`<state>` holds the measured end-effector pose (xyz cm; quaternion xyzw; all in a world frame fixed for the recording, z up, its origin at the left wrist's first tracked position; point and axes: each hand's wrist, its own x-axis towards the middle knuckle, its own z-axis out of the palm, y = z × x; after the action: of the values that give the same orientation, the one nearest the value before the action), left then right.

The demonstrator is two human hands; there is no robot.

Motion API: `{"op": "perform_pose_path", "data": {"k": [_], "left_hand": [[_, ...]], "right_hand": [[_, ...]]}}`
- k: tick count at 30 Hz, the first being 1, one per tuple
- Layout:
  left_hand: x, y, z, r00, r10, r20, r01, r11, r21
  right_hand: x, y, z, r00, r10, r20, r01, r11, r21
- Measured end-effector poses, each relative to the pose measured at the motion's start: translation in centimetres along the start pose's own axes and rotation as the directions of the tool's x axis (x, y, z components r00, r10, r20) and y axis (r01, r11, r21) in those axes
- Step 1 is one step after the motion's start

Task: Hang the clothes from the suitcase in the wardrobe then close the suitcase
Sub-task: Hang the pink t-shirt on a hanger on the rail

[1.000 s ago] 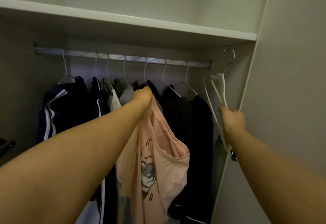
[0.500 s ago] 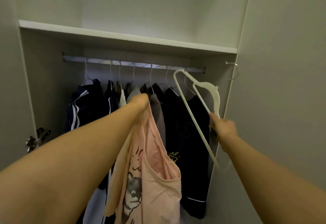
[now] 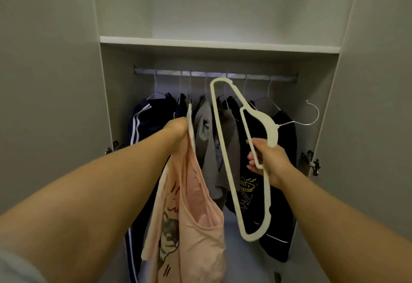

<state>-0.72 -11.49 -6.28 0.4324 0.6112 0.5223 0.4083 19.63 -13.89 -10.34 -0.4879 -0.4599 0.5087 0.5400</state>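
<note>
My left hand (image 3: 177, 127) grips the top of a pale pink shirt (image 3: 191, 222) with a cartoon print, which hangs down in front of the open wardrobe. My right hand (image 3: 266, 160) holds a white plastic hanger (image 3: 225, 148) off the rail, tilted on its side, with its metal hook (image 3: 312, 115) pointing right. The metal rail (image 3: 214, 75) runs across the wardrobe under a white shelf (image 3: 218, 45). Several garments hang on it on wire hangers: a navy jacket with white stripes (image 3: 145, 124), grey tops (image 3: 214, 146) and black clothes (image 3: 276, 193). The suitcase is out of sight.
Wardrobe doors (image 3: 51, 82) stand open on both sides, with metal hinges at the left (image 3: 111, 147) and the right (image 3: 314, 164). The compartment above the shelf is bare. The right end of the rail carries no hanger.
My right hand has drawn the white hanger back from the right end of the rail and turned it sideways. I have stepped back, so more of the wardrobe shows. The left hand still holds the pink shirt.
</note>
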Motion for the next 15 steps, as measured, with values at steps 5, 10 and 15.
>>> {"op": "perform_pose_path", "data": {"k": [5, 10, 15], "left_hand": [[1.0, 1.0, -1.4, 0.992, -0.05, -0.119, 0.05, 0.999, -0.003], [3.3, 2.4, -3.7, 0.989, 0.014, -0.151, 0.002, 0.995, 0.101], [5.4, 3.1, -6.0, 0.96, 0.138, -0.242, -0.08, 0.969, 0.234]], "right_hand": [[1.0, -0.3, 0.1, 0.98, 0.052, 0.19, -0.057, 0.998, 0.024], [1.9, -0.1, 0.4, 0.95, 0.128, 0.284, -0.112, 0.991, -0.073], [2.5, -1.0, 0.8, 0.882, 0.275, 0.383, -0.153, 0.935, -0.32]]}}
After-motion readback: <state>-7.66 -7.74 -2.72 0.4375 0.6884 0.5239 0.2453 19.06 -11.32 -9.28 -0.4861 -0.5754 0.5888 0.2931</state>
